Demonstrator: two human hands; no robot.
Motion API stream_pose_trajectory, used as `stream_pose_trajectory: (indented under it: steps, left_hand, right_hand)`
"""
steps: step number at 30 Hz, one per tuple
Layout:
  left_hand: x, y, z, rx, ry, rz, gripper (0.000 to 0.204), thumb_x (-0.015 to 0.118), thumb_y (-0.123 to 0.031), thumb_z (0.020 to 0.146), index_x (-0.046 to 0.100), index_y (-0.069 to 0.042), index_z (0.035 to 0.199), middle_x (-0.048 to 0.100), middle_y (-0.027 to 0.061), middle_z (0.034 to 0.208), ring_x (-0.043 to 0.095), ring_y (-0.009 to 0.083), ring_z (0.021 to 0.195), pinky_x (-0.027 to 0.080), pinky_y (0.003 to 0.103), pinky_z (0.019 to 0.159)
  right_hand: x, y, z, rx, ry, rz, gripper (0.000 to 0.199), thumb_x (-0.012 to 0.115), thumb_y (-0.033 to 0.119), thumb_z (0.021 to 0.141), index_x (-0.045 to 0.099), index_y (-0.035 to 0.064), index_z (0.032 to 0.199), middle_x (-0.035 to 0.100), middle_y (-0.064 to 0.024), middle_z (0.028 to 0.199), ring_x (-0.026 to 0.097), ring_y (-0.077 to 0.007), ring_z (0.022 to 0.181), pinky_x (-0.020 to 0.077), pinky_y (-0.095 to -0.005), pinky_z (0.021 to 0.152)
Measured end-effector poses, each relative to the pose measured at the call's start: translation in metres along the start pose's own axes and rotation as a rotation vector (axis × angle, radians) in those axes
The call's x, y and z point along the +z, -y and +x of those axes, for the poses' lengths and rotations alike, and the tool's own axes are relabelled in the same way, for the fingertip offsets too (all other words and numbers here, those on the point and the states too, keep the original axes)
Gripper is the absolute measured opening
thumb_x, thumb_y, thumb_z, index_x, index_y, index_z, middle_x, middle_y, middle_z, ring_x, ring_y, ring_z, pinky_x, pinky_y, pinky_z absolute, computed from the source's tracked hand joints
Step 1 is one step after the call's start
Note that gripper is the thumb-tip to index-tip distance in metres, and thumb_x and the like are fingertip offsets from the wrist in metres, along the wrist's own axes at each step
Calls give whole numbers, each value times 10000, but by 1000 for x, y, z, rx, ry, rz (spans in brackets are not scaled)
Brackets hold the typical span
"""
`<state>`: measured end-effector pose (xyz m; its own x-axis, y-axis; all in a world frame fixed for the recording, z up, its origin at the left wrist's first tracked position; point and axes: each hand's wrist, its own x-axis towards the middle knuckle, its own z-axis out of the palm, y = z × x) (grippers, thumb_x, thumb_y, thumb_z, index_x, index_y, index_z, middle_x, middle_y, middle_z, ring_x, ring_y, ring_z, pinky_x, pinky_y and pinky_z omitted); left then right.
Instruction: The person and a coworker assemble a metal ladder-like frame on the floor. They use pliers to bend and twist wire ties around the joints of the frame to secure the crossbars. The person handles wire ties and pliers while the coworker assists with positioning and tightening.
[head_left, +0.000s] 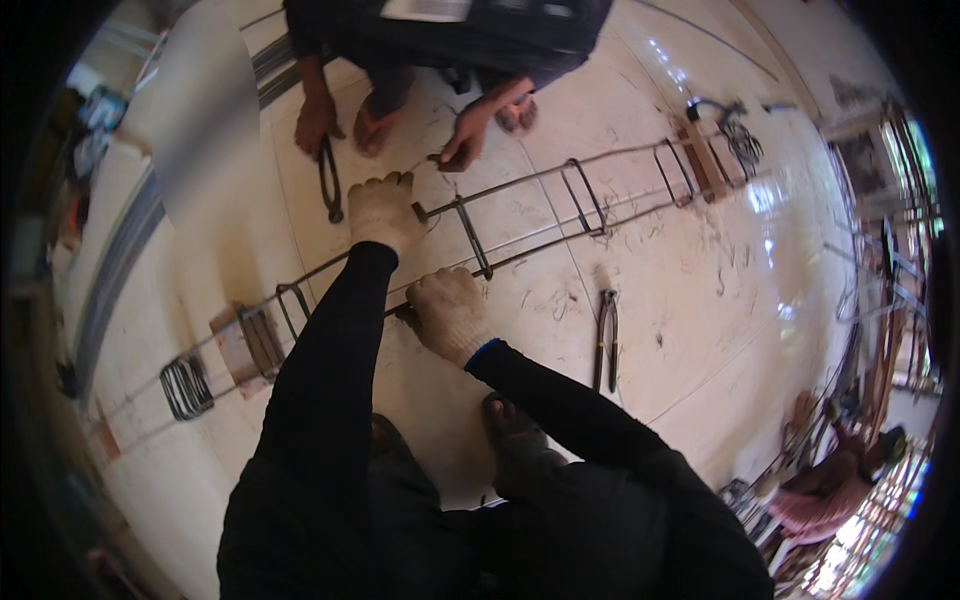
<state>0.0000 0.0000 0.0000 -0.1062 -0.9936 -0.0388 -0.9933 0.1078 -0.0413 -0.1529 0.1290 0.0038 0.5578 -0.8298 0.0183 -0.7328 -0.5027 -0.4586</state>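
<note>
"Grip state, nearest first?"

"Right grip [447, 312]: gloved, curled round the near bar, looks closed on it. Left grip [386, 212], farther out and left: over the far bar, undersides hidden, can't tell if it's clamped."

"Steel frame [474, 238]?"

"Passes under both grips, runs off either side. Uneven pull between them could twist it and skew its rings."

"Near the right grip?"

"Foot [515, 415] just behind it, pincers [612, 340] on the floor to its right. A careless step could catch them. Wire scraps past there could snag glove or skin."

"Beyond the left grip?"

"Co-worker's bare hand [465, 140] beyond and right, other hand [318, 125] beyond and left with second pincers [335, 212]. Unannounced frame shift could pinch fingers."

"Farthest?"

"Blocks, apparently propping the frame: left block [228, 325] left of both grips, right block [713, 170] well right. Hard sideways shove might slide it off."
</note>
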Motion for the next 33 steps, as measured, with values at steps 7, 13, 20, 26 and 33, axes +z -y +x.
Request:
stream_pose_trajectory:
  steps: [7, 13, 20, 26, 33]
  left_hand:
    - [-8, 4, -4, 5, 21, -55, 498, 722, -361, 898, 728, -116, 1331, 762, 69, 1234, 739, 272, 1151, 537, 484, 957]
    - [-2, 3, 1, -25, 155, -38, 338, 711, -383, 939, 848, -148, 1140, 816, 73, 1151, 778, 281, 1079, 549, 462, 929]
    - [-1, 1, 1, -96, 228, -149, 290, 711, -401, 940, 878, -176, 1017, 846, 85, 1030, 814, 272, 1020, 573, 447, 884]
    - [11, 4, -2, -104, 142, -133, 330, 674, -421, 949, 876, -166, 1003, 838, 98, 1010, 810, 292, 993, 597, 452, 870]
    - [6, 2, -6, -58, 177, -119, 343, 649, -403, 960, 872, -141, 957, 826, 115, 954, 802, 331, 940, 598, 484, 838]
  right_hand:
    - [-10, 10, 9, 17, 70, -69, 292, 794, 360, 961, 778, 74, 904, 741, -136, 930, 716, -349, 985, 493, -503, 917]
    - [-3, 7, 5, -34, -49, -64, 258, 822, 346, 934, 780, 92, 919, 733, -118, 924, 701, -343, 977, 485, -494, 896]
    - [0, 7, 4, -22, -102, -53, 195, 836, 287, 887, 750, 114, 865, 707, -90, 910, 674, -344, 965, 485, -501, 919]
    - [3, 5, 1, -24, -117, -16, 252, 837, 353, 915, 772, 110, 908, 720, -94, 946, 673, -332, 998, 477, -497, 926]
    - [-1, 9, -2, 26, -15, -28, 263, 827, 356, 926, 779, 98, 928, 727, -108, 947, 679, -328, 1010, 474, -486, 918]
